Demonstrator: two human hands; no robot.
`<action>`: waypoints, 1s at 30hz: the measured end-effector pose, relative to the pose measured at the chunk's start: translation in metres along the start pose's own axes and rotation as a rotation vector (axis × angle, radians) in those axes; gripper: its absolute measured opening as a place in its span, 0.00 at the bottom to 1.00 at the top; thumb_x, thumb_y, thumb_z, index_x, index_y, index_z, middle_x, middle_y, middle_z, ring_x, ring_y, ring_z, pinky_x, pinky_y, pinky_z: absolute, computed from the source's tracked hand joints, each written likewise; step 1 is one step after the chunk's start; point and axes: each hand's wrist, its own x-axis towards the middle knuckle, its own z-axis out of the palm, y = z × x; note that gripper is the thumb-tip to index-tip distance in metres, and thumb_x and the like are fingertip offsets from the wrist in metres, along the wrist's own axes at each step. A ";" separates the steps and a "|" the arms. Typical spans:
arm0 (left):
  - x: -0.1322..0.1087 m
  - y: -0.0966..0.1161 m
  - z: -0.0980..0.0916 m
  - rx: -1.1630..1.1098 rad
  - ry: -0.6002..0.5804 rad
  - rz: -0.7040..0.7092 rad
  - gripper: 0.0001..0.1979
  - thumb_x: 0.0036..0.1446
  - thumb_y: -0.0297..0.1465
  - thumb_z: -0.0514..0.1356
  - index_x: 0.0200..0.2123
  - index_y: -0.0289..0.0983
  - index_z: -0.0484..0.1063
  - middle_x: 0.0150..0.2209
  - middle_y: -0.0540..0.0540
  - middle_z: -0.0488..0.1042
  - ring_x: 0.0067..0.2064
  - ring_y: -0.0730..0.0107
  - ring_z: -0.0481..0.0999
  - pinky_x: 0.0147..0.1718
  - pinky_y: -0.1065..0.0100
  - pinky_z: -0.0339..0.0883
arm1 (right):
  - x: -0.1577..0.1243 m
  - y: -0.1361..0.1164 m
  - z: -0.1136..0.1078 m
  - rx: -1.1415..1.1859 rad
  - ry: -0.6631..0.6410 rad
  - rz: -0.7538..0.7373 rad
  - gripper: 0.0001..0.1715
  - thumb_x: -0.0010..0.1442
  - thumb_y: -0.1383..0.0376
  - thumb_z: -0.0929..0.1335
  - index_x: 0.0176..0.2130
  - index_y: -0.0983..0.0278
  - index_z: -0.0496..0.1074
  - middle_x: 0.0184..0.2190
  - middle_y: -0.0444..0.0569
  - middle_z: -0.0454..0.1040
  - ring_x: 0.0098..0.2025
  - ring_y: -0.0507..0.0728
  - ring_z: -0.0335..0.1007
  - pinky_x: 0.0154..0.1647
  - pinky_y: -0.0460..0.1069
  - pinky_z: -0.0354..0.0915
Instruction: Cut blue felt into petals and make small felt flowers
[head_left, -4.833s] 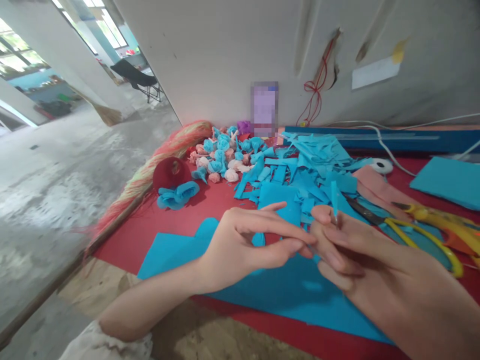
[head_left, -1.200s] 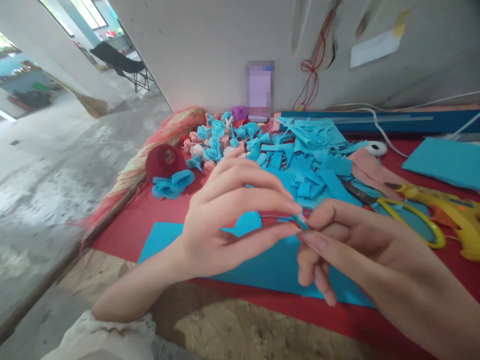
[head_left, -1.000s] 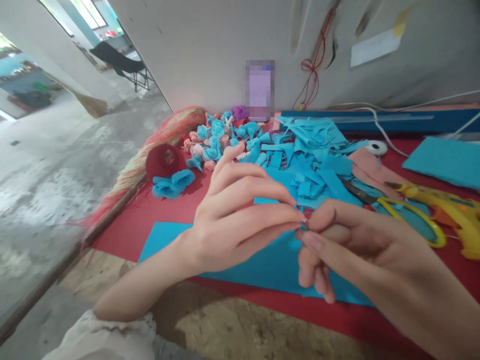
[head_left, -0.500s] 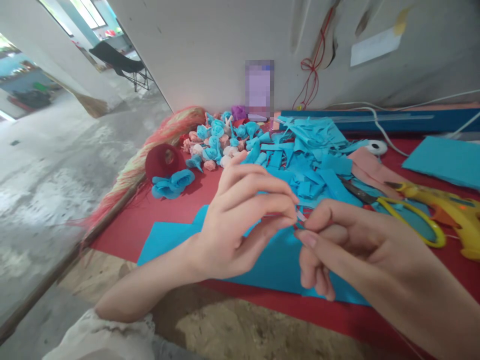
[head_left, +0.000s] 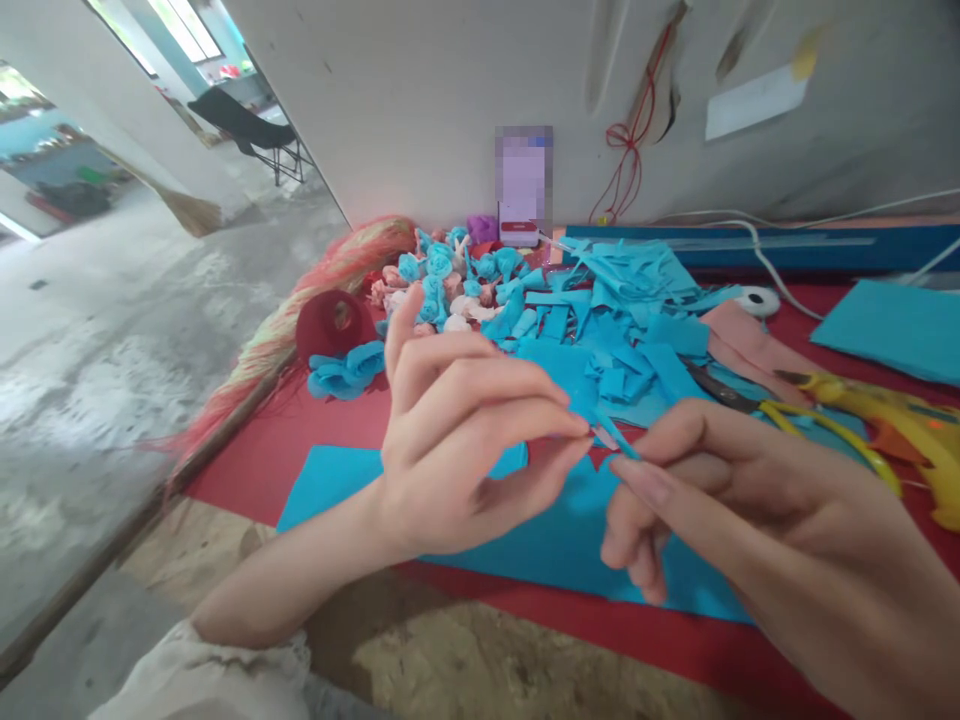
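Observation:
Between my hands is a narrow blue crepe paper strip (head_left: 619,445), lying along a thin pale stick (head_left: 604,436). My left hand (head_left: 465,450) is closed in a pinch, thumb and index finger on the stick's left end. The thumb and index finger of my right hand (head_left: 720,510) pinch the strip's right end; its other fingers curl below. Whether the right fingertips also touch the stick is hard to tell. Under both hands lies a large blue sheet (head_left: 465,535) on the red table cover (head_left: 247,450).
Blue paper pieces (head_left: 637,275) are heaped beyond my hands, beside blue and pink paper roses (head_left: 439,265). A red roll (head_left: 334,325) stands at left. Yellow-handled scissors (head_left: 847,440) and a yellow glue gun (head_left: 900,415) lie at right. A phone (head_left: 523,185) leans on the wall.
My hands have drawn slightly apart, the left moving left and the right a little rightward. More of the blue strip and pale stick shows between the fingertips.

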 end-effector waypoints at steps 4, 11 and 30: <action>0.003 0.005 -0.002 0.148 -0.008 0.080 0.03 0.46 0.30 0.62 0.24 0.43 0.69 0.22 0.54 0.72 0.28 0.69 0.65 0.52 0.51 0.57 | -0.003 0.005 -0.006 0.037 -0.102 -0.043 0.09 0.55 0.62 0.66 0.25 0.60 0.63 0.18 0.38 0.72 0.16 0.47 0.68 0.17 0.36 0.67; 0.005 0.009 -0.004 0.149 -0.034 0.043 0.05 0.45 0.30 0.62 0.22 0.43 0.69 0.22 0.54 0.74 0.28 0.69 0.65 0.52 0.50 0.57 | -0.005 0.012 0.005 0.003 0.082 0.006 0.16 0.49 0.51 0.68 0.23 0.61 0.66 0.14 0.44 0.70 0.18 0.54 0.68 0.14 0.44 0.67; 0.000 0.006 -0.001 0.188 0.014 0.069 0.06 0.44 0.25 0.61 0.22 0.42 0.68 0.22 0.56 0.73 0.29 0.70 0.66 0.53 0.50 0.53 | -0.001 0.010 0.007 0.073 0.018 -0.172 0.09 0.54 0.67 0.67 0.24 0.62 0.64 0.18 0.35 0.72 0.19 0.44 0.70 0.21 0.31 0.66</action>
